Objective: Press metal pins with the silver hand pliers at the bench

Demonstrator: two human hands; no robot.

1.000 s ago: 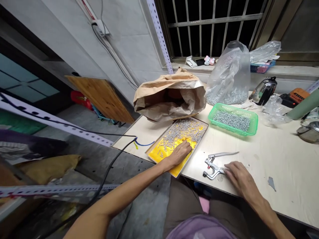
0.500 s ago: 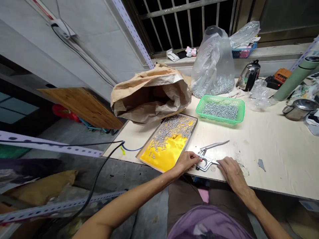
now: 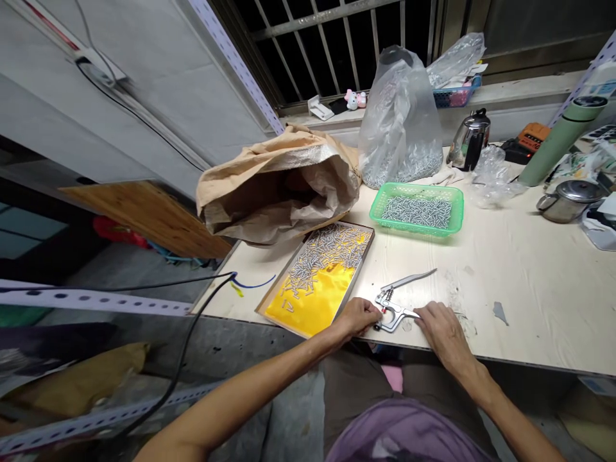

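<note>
The pair of silver metal hand pliers [image 3: 401, 313] lies on the pale wooden surface [image 3: 486, 263] near its front edge, between the two hands, its long handles spread apart and a small coil spring [image 3: 389, 294] between them. The left hand [image 3: 359, 316] is at the rounded, C-shaped end, by a small red part; its fingers are drawn narrow, thumb against fingertips, but I cannot tell whether they pinch a small piece or only touch the tool. The right hand [image 3: 440, 327] has its fingers narrow on the tip of the lower handle, while the upper handle points away untouched.

The pliers look rigid and fairly light, with more weight likely toward the curved end. The smooth metal could slide or pivot on the flat surface if nudged from one side. The firmest hold is probably around both handles well back from the spring, the palm behind one and the fingers over the other; the spring should give a springy resistance. Fingertips are best kept out of the C-shaped gap.

Just left of the left hand sits a shallow brown tray [image 3: 364, 253] lined with glossy yellow material, carrying loose small silver metal pins [image 3: 312, 256]. These look hard, light and quick to roll, so a fingertip pinch around the middle suits one.
</note>
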